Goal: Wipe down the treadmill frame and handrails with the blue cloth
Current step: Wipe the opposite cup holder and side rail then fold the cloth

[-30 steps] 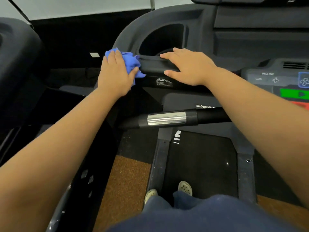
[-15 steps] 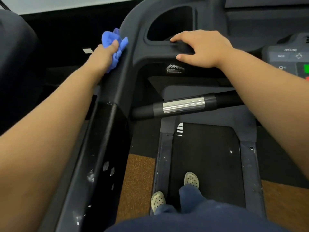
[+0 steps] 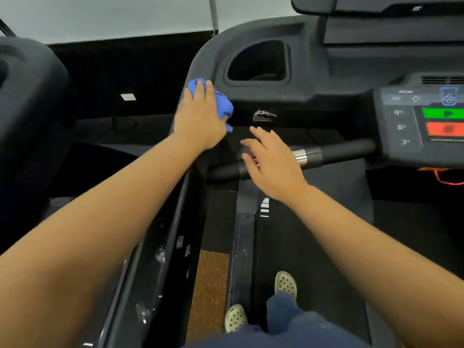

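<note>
My left hand presses a crumpled blue cloth against the dark grey treadmill frame at the left corner of the console, just below the cup-holder recess. The cloth sticks out past my fingers and thumb. My right hand hovers with its fingers spread, blurred, in front of the black handrail with its silver band; it holds nothing.
The control panel with green and red buttons is at the right. The long side rail runs down the left under my forearm. My feet stand on the belt. A second machine stands at the far left.
My right hand has come off the console ledge and dropped toward the handrail. My left hand with the cloth has moved from the frame's outer left edge to the corner below the recess.
</note>
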### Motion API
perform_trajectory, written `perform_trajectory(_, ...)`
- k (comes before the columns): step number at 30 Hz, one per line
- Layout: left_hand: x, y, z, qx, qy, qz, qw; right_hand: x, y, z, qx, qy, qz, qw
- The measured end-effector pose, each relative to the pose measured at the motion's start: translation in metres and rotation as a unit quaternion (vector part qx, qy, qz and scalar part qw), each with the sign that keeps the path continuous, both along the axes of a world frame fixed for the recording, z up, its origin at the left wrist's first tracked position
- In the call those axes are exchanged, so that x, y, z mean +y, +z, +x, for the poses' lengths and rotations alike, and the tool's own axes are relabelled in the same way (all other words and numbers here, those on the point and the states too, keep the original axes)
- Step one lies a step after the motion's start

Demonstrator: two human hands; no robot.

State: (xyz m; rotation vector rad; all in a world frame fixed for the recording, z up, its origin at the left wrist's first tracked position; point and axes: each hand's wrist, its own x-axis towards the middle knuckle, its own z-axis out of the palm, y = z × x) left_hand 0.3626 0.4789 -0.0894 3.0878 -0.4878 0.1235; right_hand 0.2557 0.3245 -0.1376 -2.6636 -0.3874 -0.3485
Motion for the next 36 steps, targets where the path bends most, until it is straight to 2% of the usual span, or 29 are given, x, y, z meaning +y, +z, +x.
perform_trajectory(2,0.007,0.008,0.028,0.032,0.002,-0.136,0.99,-0.003,-0.008,-0.008,-0.013,-0.015,-0.062,0.998)
perform_trajectory(3,0.014,0.013,0.038,0.077,0.005,-0.229,0.97,-0.005,-0.008,-0.009,-0.01,-0.015,-0.089,0.996)
perform_trajectory(5,0.032,0.016,0.043,0.182,0.023,-0.412,0.892,-0.006,-0.007,-0.008,-0.005,-0.007,-0.133,0.991)
perform_trajectory(6,0.042,0.013,0.041,0.209,0.021,-0.463,0.861,-0.005,-0.006,-0.007,-0.01,-0.002,-0.147,0.989)
perform_trajectory(7,0.052,0.009,0.031,0.227,0.022,-0.485,0.844,-0.005,-0.006,-0.007,-0.017,0.001,-0.155,0.988)
perform_trajectory(10,0.076,0.006,-0.02,0.221,0.015,-0.499,0.838,-0.003,-0.006,-0.006,-0.04,-0.007,-0.16,0.986)
perform_trajectory(12,0.086,0.004,-0.055,0.227,-0.012,-0.484,0.845,-0.002,-0.006,-0.005,-0.044,-0.009,-0.159,0.986)
perform_trajectory(13,0.089,0.005,-0.075,0.213,-0.015,-0.438,0.873,-0.002,-0.007,-0.005,-0.045,-0.01,-0.159,0.986)
perform_trajectory(15,0.084,0.01,-0.122,0.124,-0.006,-0.27,0.955,-0.001,-0.007,-0.005,-0.045,-0.012,-0.156,0.987)
perform_trajectory(16,0.08,0.01,-0.141,0.073,-0.021,-0.193,0.978,0.0,-0.007,-0.005,-0.047,-0.014,-0.152,0.987)
perform_trajectory(18,0.067,0.009,-0.165,0.006,-0.05,-0.073,0.996,0.0,-0.008,-0.006,-0.053,-0.019,-0.145,0.988)
perform_trajectory(20,0.048,0.008,-0.163,0.017,-0.039,0.033,0.999,0.0,-0.008,-0.006,-0.051,-0.02,-0.144,0.988)
perform_trajectory(23,0.027,0.002,-0.125,0.027,-0.02,0.122,0.992,-0.001,-0.008,-0.005,-0.045,-0.009,-0.147,0.988)
perform_trajectory(24,0.024,0.002,-0.106,0.028,-0.026,0.122,0.992,-0.002,-0.007,-0.005,-0.045,-0.005,-0.148,0.988)
perform_trajectory(26,0.024,0.006,-0.068,0.031,-0.051,0.055,0.997,-0.003,-0.008,-0.005,-0.047,0.0,-0.149,0.988)
perform_trajectory(29,0.032,0.018,-0.023,0.058,-0.031,-0.128,0.99,-0.004,-0.009,-0.004,-0.056,0.004,-0.154,0.986)
perform_trajectory(31,0.039,0.024,-0.013,0.124,0.017,-0.264,0.956,-0.005,-0.008,-0.002,-0.049,0.012,-0.157,0.986)
perform_trajectory(33,0.046,0.023,-0.024,0.149,0.067,-0.385,0.908,-0.006,-0.007,-0.002,-0.044,0.015,-0.161,0.986)
perform_trajectory(34,0.053,0.019,-0.035,0.141,0.084,-0.404,0.9,-0.006,-0.007,-0.002,-0.043,0.016,-0.163,0.986)
perform_trajectory(36,0.064,0.009,-0.064,0.108,0.086,-0.388,0.911,-0.006,-0.007,-0.002,-0.039,0.016,-0.166,0.985)
